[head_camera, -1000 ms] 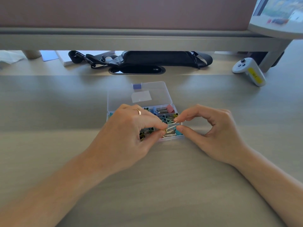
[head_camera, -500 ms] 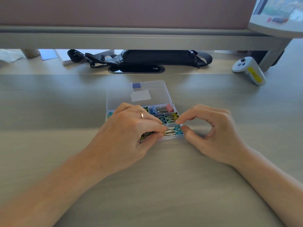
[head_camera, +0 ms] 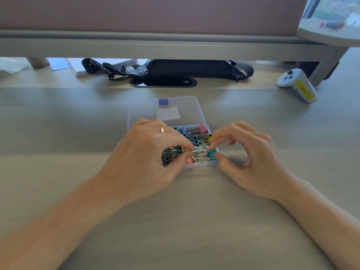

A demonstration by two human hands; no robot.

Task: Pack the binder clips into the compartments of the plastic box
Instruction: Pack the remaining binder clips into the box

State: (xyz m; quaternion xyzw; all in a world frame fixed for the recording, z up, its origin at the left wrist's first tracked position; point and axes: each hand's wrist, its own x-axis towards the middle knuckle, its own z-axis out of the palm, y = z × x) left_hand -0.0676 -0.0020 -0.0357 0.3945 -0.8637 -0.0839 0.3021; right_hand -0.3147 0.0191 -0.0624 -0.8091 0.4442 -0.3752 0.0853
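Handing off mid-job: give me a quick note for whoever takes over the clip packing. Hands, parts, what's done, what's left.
Box: on desk, lid open flat behind it; visible compartments hold clips.
Left hand: pinches a silver-handled clip over the near-right compartment.
Right hand: fingertips at that compartment's right end, beside a teal clip; grip unclear.
Done: no loose clips in view.
Left: seat this clip, then likely close the lid.

Plastic box (head_camera: 200, 166) on desk (head_camera: 175, 221), lid (head_camera: 175, 108) flat behind it. Binder clips (head_camera: 200, 154) in its compartments. Left hand (head_camera: 148, 152) over box's left half, right hand (head_camera: 251, 152) at its right front corner. Bag (head_camera: 187, 69) behind box, under shelf (head_camera: 155, 47); controller (head_camera: 298, 84) behind, to the right.
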